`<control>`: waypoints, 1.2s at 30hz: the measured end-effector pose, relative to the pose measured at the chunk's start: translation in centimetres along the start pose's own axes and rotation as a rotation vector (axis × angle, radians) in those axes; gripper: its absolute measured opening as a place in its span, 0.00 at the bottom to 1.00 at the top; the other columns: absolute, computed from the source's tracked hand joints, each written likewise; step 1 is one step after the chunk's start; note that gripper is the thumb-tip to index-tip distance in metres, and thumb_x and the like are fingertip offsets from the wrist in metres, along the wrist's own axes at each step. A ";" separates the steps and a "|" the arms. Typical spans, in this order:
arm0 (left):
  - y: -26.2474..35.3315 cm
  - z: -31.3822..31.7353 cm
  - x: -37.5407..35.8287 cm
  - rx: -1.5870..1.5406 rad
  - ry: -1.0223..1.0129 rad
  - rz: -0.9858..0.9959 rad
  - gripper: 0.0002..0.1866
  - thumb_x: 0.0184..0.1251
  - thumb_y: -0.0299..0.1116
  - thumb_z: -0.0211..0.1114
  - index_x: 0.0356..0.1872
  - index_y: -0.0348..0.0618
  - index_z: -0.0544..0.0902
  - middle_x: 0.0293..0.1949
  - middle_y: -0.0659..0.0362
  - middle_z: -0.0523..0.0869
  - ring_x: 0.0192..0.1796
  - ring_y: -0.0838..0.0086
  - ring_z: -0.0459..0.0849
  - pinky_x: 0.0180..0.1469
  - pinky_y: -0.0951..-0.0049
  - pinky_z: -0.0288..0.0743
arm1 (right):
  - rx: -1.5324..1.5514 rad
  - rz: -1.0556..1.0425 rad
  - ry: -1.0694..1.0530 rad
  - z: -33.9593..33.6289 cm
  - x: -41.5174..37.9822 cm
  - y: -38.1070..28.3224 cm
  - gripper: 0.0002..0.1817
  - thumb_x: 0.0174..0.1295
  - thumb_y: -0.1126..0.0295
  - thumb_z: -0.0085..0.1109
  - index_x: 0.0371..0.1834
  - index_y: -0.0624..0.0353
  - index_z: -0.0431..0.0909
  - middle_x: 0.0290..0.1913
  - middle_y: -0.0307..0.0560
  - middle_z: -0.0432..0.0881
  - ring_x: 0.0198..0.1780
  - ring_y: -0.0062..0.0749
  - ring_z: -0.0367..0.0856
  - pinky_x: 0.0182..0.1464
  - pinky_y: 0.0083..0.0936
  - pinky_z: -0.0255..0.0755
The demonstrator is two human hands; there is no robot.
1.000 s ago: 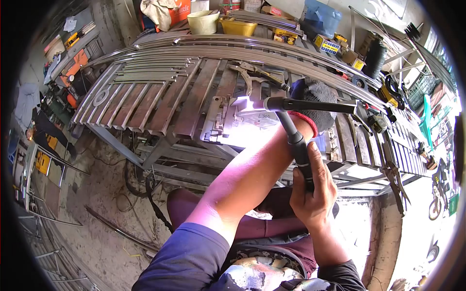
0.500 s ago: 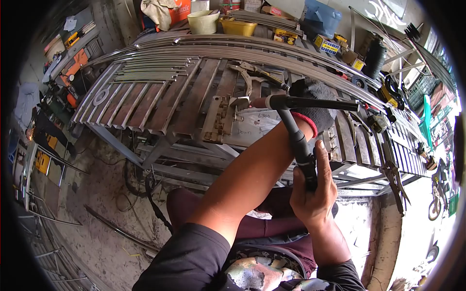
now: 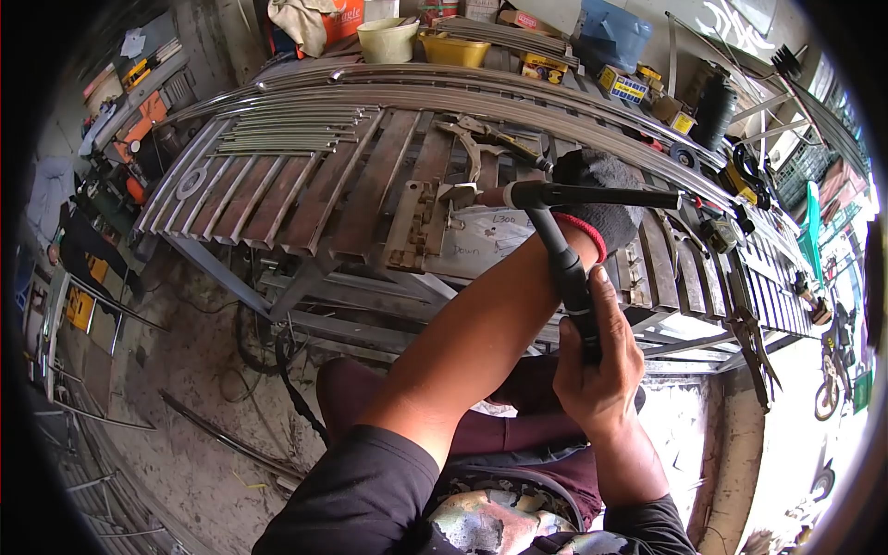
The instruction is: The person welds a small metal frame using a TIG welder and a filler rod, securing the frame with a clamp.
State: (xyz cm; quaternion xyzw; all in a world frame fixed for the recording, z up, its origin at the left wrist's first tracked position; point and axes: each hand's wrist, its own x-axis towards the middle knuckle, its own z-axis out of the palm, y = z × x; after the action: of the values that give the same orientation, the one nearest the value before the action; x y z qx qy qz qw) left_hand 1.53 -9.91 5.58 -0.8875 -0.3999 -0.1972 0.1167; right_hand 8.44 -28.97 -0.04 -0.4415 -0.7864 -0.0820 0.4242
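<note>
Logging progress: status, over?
Right hand grips black welding torch. Left hand, grey knit glove, grasp unclear. Nozzle beside small grey metal piece. Left forearm overlaps grey inscribed plate.

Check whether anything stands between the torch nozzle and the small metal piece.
Nothing visible does: the nozzle points at the small metal piece. The gloved left hand lies behind the torch, off that line.

A black torch [image 3: 557,245] slants upward from the right hand's [image 3: 603,375] fingers [image 3: 607,305], its reddish nozzle [image 3: 495,197] beside a metal piece [image 3: 457,193] beyond them.
</note>
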 end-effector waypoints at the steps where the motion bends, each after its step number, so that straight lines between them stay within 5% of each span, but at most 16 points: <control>1: -0.2 0.3 -0.1 -0.033 0.083 -0.004 0.17 0.73 0.40 0.61 0.43 0.45 0.97 0.41 0.48 0.96 0.43 0.51 0.96 0.45 0.49 0.88 | 0.003 0.002 -0.014 -0.1 0.0 0.0 0.42 0.68 0.81 0.69 0.86 0.67 0.64 0.61 0.72 0.87 0.45 0.60 0.92 0.44 0.45 0.88; 3: -0.4 1.3 -0.4 -0.101 0.250 -0.011 0.17 0.73 0.40 0.62 0.42 0.45 0.97 0.41 0.49 0.96 0.43 0.52 0.96 0.44 0.48 0.88 | 0.012 -0.001 -0.017 -0.2 0.0 0.1 0.42 0.67 0.81 0.69 0.86 0.68 0.64 0.62 0.74 0.86 0.46 0.62 0.92 0.45 0.45 0.88; 6: 0.3 -0.5 -0.4 0.060 0.008 0.020 0.16 0.72 0.40 0.63 0.42 0.45 0.97 0.41 0.48 0.96 0.43 0.51 0.96 0.43 0.46 0.87 | 0.037 -0.035 0.069 0.5 -0.1 0.3 0.42 0.67 0.81 0.69 0.86 0.69 0.63 0.64 0.78 0.84 0.49 0.65 0.93 0.48 0.46 0.89; 15: 0.4 0.7 0.7 0.109 -0.028 0.043 0.18 0.73 0.42 0.61 0.45 0.46 0.97 0.40 0.48 0.96 0.43 0.52 0.97 0.43 0.44 0.87 | 0.068 0.025 0.070 0.5 -0.4 0.3 0.37 0.72 0.78 0.67 0.83 0.72 0.66 0.74 0.72 0.81 0.65 0.62 0.91 0.61 0.40 0.88; 18: 0.6 0.5 0.5 0.122 -0.026 0.008 0.18 0.73 0.41 0.61 0.45 0.46 0.97 0.40 0.48 0.96 0.43 0.52 0.97 0.42 0.45 0.87 | 0.039 -0.030 0.072 0.4 0.0 0.3 0.43 0.67 0.81 0.70 0.85 0.71 0.63 0.67 0.73 0.85 0.51 0.63 0.92 0.49 0.45 0.88; 29: 0.3 1.0 0.1 0.008 0.060 -0.006 0.17 0.72 0.40 0.62 0.44 0.45 0.97 0.40 0.48 0.96 0.44 0.53 0.97 0.45 0.48 0.88 | -0.003 -0.007 0.019 -0.3 0.6 -0.4 0.42 0.67 0.80 0.70 0.87 0.65 0.65 0.46 0.63 0.88 0.36 0.54 0.89 0.36 0.44 0.83; 33: -0.2 0.0 -0.4 -0.159 0.031 -0.059 0.16 0.76 0.40 0.62 0.48 0.45 0.95 0.48 0.49 0.96 0.51 0.54 0.96 0.54 0.51 0.87 | -0.026 -0.010 -0.016 -0.9 0.6 -0.5 0.43 0.68 0.79 0.70 0.87 0.68 0.63 0.55 0.70 0.87 0.40 0.59 0.91 0.39 0.45 0.85; 36: 0.7 0.4 0.6 0.074 -0.083 -0.009 0.17 0.77 0.41 0.61 0.48 0.45 0.95 0.47 0.50 0.97 0.51 0.53 0.96 0.55 0.50 0.86 | -0.035 -0.046 0.111 -0.1 0.3 0.0 0.46 0.70 0.76 0.72 0.87 0.73 0.57 0.70 0.79 0.81 0.49 0.67 0.93 0.44 0.44 0.88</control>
State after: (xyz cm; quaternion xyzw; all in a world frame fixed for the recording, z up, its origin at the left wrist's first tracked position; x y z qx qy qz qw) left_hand 2.55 -9.85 5.41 -0.8881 -0.4156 -0.1457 0.1316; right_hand 8.39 -28.85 0.23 -0.4255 -0.7701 -0.1296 0.4572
